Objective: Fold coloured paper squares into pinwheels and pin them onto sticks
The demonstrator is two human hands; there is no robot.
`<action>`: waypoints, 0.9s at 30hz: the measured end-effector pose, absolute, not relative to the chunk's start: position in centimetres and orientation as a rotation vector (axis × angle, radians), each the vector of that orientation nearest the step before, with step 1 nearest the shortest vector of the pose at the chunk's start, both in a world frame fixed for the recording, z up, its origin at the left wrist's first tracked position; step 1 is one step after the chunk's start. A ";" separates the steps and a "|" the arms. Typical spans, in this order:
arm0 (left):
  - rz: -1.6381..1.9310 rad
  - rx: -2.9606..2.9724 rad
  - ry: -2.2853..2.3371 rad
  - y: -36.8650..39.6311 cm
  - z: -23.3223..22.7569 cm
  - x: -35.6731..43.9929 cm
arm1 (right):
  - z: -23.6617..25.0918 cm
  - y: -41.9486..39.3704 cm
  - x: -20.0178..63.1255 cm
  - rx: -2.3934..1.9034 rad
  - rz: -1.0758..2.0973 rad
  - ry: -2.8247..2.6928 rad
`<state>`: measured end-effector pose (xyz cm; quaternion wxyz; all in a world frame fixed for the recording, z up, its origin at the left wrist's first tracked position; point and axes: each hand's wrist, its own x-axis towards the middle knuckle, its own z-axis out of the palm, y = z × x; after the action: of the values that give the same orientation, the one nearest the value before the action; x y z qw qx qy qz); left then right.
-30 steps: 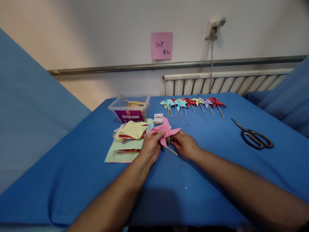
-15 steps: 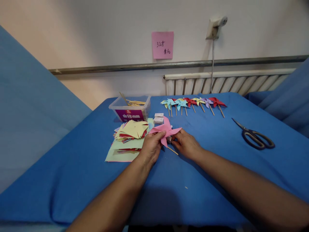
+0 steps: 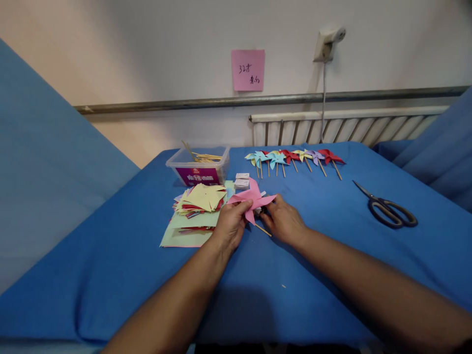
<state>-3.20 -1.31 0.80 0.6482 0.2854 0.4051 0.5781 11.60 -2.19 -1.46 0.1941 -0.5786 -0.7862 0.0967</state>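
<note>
My left hand [image 3: 233,221] is closed on a pink paper pinwheel [image 3: 253,197], its thumb pressed at the pinwheel's middle. A thin wooden stick [image 3: 263,230] sticks out below the pinwheel, pointing down and right. My right hand [image 3: 283,219] is at the pinwheel's right side with its fingers curled together. Something small and whitish shows by those fingertips, half hidden behind the paper; I cannot make out what it is. Just beyond the pinwheel lie two small white boxes [image 3: 242,184]. Left of my hands is a stack of cut paper pieces [image 3: 203,197] on green sheets [image 3: 180,235].
A clear plastic tub [image 3: 199,169] of wooden sticks stands at the back left. Several finished pinwheels [image 3: 289,156] lie in a row along the back. Black-handled scissors [image 3: 387,209] lie at the right on the blue cloth [image 3: 332,275].
The fingers of my right hand have shifted slightly behind the pinwheel, and a bit more of the whitish thing shows there. My left hand keeps its hold.
</note>
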 end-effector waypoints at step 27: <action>1.287 0.716 0.913 -1.0 0.2 -3.3 | -1.4 -0.6 11.8 -1.576 0.409 -2.203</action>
<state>-3.34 -0.99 0.19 0.6475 0.3149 0.4017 0.5659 11.79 -0.57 -1.42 0.1997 -0.5637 -0.7880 0.1465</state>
